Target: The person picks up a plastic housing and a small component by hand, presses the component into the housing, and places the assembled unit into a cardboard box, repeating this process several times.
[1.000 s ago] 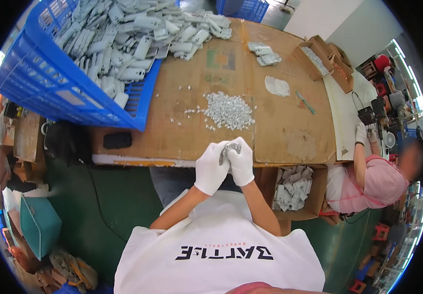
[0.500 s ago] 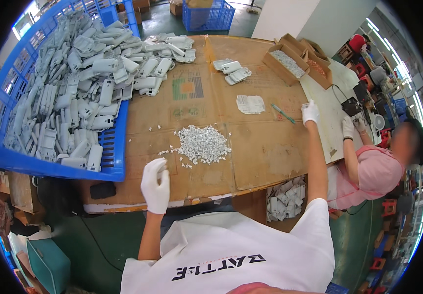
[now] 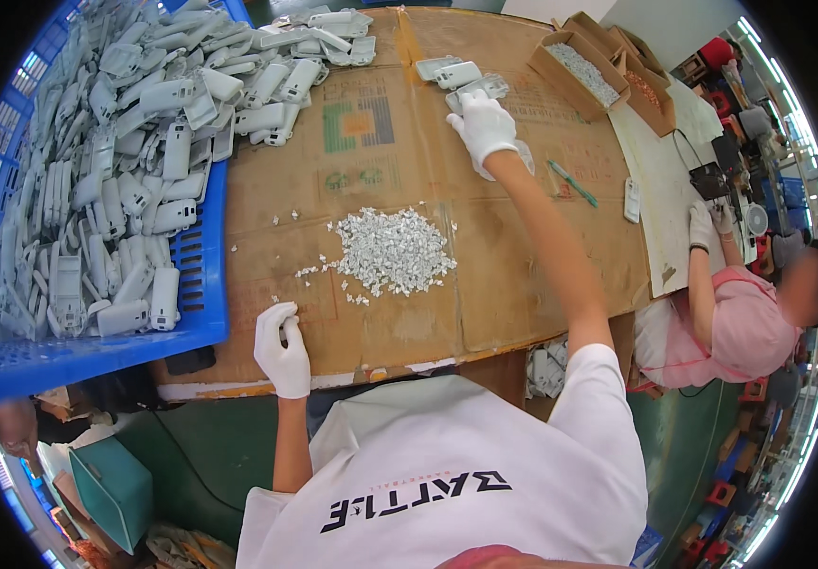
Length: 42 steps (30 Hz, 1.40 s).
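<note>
My right hand (image 3: 487,128), in a white glove, reaches over the table to a small group of pale plastic housings (image 3: 459,74). Its fingers are apart at the near edge of the closest housing, and I see nothing gripped. The wrist partly covers a crumpled white sheet (image 3: 525,156). At the table's front edge, my gloved left hand (image 3: 282,353) has its fingers curled toward the thumb; anything small between them is hidden. Beyond it lies a pile of small silvery-white parts (image 3: 392,251). A single white housing (image 3: 632,200) lies at the right edge.
A blue crate (image 3: 202,318) heaped with pale housings fills the left side. Open cartons (image 3: 580,74) of small parts stand at the far right. A teal pen (image 3: 572,184) lies right of the sheet. A co-worker in pink (image 3: 741,322) works at the right.
My right hand has left the right edge, where a white housing now shows, and moved left and away to the housings. The view has shifted; my left hand stays near the front edge.
</note>
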Tool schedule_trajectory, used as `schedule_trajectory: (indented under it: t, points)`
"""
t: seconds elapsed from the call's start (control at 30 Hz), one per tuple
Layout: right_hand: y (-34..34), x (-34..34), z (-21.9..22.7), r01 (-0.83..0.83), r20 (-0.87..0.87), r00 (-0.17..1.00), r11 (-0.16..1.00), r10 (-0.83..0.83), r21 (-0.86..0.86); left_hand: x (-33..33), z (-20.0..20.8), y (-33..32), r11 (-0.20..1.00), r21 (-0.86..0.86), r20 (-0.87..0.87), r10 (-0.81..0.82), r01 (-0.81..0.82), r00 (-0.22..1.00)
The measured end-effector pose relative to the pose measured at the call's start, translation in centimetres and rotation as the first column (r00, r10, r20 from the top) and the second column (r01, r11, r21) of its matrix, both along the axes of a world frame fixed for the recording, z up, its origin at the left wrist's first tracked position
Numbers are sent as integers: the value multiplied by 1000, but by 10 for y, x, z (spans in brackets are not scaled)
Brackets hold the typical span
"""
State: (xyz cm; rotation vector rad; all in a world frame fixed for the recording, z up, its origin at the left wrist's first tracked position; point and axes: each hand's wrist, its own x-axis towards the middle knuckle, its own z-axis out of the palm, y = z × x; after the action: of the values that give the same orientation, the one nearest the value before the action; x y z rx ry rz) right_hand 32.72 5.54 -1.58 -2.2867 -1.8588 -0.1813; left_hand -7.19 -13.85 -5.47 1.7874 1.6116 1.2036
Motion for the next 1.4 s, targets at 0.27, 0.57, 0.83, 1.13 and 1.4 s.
schedule_trajectory:
  t: [0.27,0.57,0.83,1.13,1.4]
  points:
    - [6,10,-7,73,-169,985,985,-47,154,0,3,0,999,20,-12,-48,48,999]
    - [22,35,-5,170,-32,985,984,-172,-55,-25,18,-1,772,-232,765,-231,592,601]
    - [-121,-83,32,-440,81,890,794,450,419,18,16,32,240,-46,991,133,970,14]
    - [-195,-141,33,-549,-257,592,616,764,565,41,38,13,605,-426,875,86,673,476]
    - [-103,-70,-34,-341,-434,802,912,409,229,34,30,-42,747,-384,894,153,542,421]
